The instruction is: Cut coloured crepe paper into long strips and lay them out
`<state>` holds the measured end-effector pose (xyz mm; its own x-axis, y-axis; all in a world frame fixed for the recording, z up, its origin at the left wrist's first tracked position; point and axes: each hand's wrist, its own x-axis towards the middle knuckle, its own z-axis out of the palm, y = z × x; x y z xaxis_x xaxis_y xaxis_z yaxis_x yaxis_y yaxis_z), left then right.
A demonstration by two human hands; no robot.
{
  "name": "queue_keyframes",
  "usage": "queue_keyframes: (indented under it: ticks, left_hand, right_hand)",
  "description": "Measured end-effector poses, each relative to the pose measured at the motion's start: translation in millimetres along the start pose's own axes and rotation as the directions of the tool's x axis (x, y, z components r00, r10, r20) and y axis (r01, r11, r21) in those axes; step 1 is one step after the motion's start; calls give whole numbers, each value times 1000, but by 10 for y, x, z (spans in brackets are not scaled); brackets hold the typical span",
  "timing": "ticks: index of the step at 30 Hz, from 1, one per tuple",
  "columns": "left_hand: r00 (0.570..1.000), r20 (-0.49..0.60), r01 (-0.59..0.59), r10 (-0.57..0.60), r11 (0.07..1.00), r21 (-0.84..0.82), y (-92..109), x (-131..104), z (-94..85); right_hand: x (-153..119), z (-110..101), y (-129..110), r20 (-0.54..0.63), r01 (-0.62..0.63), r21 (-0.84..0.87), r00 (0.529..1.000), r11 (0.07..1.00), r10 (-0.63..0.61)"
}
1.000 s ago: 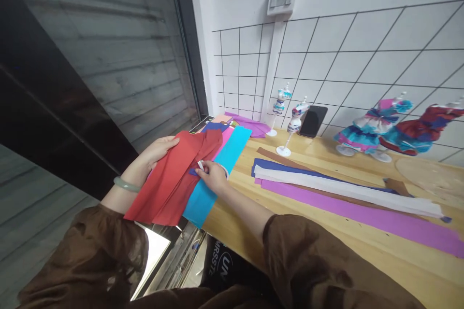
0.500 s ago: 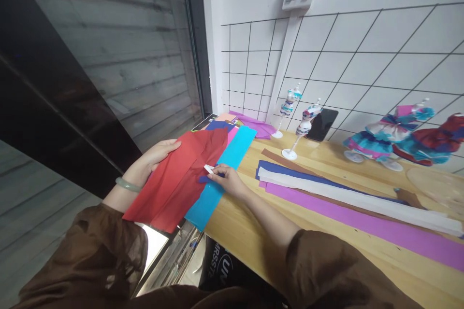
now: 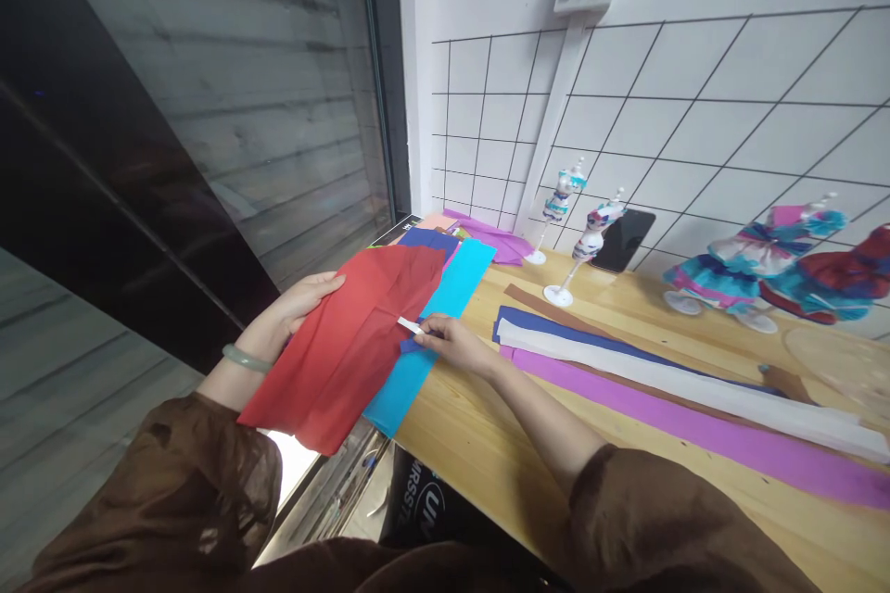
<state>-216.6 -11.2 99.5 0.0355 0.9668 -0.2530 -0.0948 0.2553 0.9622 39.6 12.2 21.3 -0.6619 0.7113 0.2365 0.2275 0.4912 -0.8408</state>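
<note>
Red sheets of thin material [image 3: 340, 334] hang over the table's left corner, their lower end past its edge. My left hand [image 3: 312, 298] grips their left side, thumb on top and the other fingers hidden beneath. Between the closed fingers of my right hand [image 3: 439, 338] is a small white strip [image 3: 409, 325], its tip at the right edge of the red sheets. A bright blue sheet [image 3: 451, 283] lies under that hand, and a dark blue piece [image 3: 429, 241] shows behind the red.
Long white [image 3: 626, 372], purple [image 3: 654, 412], blue and brown strips lie across the wooden table [image 3: 473, 417]. Behind them stand small dress forms [image 3: 590, 243] and a dark phone [image 3: 624, 239] leaning on the wall grid. A dark window frame is at the left.
My right hand has moved slightly right with the white strip, and more of the strip shows. The view has shifted a little. My left hand keeps its hold.
</note>
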Motion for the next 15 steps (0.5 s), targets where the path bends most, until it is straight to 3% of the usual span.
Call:
queue_keyframes:
  ticks: [7,15]
  left_hand:
    - [999,42,8,-7,1000,-21,-91,7,-55]
    - [999,-41,33,-34,999,-17,-197,31,-164]
  right_hand:
    - [-35,-22,3,26,-4,21,1000,1000,3]
    - [-50,-16,185,58,-45,120,998,992,38]
